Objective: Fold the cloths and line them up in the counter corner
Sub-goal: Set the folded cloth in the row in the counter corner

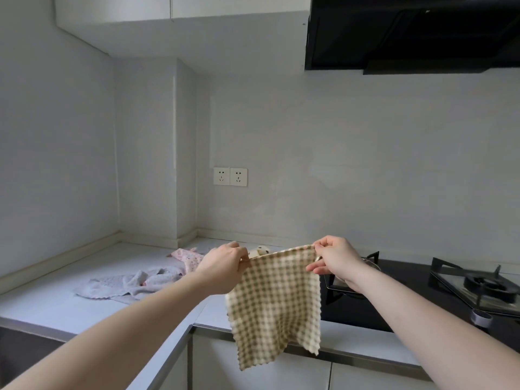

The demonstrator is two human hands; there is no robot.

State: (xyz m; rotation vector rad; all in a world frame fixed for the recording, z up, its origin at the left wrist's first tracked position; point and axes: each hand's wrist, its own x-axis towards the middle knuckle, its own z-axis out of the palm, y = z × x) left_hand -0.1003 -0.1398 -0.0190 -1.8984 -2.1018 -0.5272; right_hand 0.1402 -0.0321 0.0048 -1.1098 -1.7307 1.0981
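Observation:
A beige checked cloth (274, 302) hangs in the air above the counter's front edge. My left hand (223, 263) pinches its top left corner and my right hand (334, 258) pinches its top right corner, so the cloth is spread between them. On the white counter (50, 302) behind lie a crumpled lilac cloth (126, 284) and a pink dotted cloth (187, 257). A bit of a cream cloth (260, 251) shows just behind the checked one, mostly hidden.
A black gas hob (422, 288) with burner grates fills the counter to the right. A black range hood (408, 32) hangs above it. Two wall sockets (230, 176) sit on the back wall. The counter corner (157, 240) lies at the far left, by a wall column.

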